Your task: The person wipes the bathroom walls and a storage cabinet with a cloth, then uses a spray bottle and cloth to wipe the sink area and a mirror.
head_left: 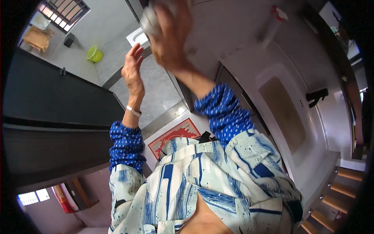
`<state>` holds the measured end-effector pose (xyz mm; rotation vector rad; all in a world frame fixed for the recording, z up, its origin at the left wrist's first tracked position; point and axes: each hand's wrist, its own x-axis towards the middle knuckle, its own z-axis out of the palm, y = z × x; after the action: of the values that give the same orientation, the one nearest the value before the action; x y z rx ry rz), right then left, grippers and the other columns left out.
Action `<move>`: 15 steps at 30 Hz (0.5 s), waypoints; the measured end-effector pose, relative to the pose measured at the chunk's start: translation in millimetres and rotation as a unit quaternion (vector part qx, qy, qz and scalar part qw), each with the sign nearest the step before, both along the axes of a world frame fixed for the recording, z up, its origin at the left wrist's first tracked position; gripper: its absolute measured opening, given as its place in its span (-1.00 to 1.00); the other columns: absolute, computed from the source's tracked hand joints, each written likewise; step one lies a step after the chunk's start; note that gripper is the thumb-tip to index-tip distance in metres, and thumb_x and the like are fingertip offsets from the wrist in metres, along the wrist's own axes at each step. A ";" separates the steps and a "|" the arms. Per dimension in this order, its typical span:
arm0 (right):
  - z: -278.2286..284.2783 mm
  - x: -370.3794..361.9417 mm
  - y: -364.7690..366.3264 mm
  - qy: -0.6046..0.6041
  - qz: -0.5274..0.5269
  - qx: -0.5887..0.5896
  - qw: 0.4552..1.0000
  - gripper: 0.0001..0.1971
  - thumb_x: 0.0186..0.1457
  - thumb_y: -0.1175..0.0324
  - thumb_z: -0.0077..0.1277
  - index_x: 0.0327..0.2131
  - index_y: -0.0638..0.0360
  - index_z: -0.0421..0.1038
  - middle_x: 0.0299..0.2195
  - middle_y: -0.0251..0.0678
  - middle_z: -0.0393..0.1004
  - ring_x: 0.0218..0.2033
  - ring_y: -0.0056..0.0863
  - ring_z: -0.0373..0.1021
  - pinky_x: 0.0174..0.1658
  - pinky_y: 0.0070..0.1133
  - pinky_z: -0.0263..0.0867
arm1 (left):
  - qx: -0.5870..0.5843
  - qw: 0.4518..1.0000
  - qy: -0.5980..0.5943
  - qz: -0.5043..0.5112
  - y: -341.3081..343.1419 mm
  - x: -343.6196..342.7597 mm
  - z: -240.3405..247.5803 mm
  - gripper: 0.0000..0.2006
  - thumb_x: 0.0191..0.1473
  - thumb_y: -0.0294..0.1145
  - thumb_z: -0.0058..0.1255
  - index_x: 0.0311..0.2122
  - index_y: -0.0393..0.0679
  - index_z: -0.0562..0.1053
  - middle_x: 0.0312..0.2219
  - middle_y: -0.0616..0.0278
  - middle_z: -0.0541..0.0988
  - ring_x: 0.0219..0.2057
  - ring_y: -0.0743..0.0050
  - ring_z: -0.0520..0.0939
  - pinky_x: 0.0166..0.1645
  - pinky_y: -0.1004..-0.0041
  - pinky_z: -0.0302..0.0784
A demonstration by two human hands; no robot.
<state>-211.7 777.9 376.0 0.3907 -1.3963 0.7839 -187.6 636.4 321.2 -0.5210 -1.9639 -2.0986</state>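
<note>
My right hand (171,43) is raised at the top of the view, smeared by motion, with its fingers closed round a rounded silvery-white thing (150,20). The kind of that thing cannot be made out, since blur and my fingers cover much of it. Just left of it and lower, my left hand (133,74) is held up with nothing in it, its fingers loosely stretched and apart from the silvery thing. Blue sleeve covers with white dots (126,145) wrap both forearms. A pale band (133,111) circles my left wrist.
On the right, a white sink (269,78) has a black faucet (317,96). A dark door (58,89) stands left. Beyond the doorway are a lime-green bucket (94,54) and a white squat toilet (137,37). A red mat (175,134) lies below; wooden slats (334,203) are lower right.
</note>
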 end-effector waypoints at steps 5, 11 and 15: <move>-262.8 98.3 1.9 -0.471 -0.041 -0.062 0.879 -0.49 0.00 0.41 -0.09 0.06 0.30 0.14 0.13 0.02 0.10 0.12 -0.02 0.08 0.17 -0.29 -0.02 | -0.022 0.999 -0.043 0.017 -33.3 29.0 -1.8 -0.47 0.24 0.00 -0.39 0.07 -0.27 0.27 0.06 0.08 0.33 0.07 0.24 0.37 0.12 0.30 0.26; -269.5 273.8 -31.5 -0.681 0.132 -0.175 0.699 -0.66 -0.01 0.36 -0.16 -0.12 0.20 0.33 -0.15 0.04 0.34 -0.07 -0.06 0.27 -0.02 -0.35 0.21 | -0.105 0.965 -0.212 0.110 -97.3 185.2 -38.8 -0.45 0.22 0.05 -0.38 0.06 -0.23 0.30 0.02 0.10 0.36 0.04 0.29 0.39 0.10 0.31 0.25; -137.8 212.3 -27.0 -0.537 0.128 -0.157 0.819 -0.37 -0.19 0.53 0.00 0.07 0.11 0.16 0.08 0.05 0.06 0.10 0.05 0.04 0.11 -0.27 0.01 | -0.143 0.962 -0.191 0.131 -82.9 205.6 -33.9 -0.47 0.23 0.00 -0.39 0.03 -0.27 0.31 -0.01 0.09 0.38 0.02 0.27 0.40 0.10 0.32 0.26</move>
<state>0.5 750.9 238.2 -0.2006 -2.2214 1.5730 18.0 553.5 287.3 0.1150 -2.4102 -1.8650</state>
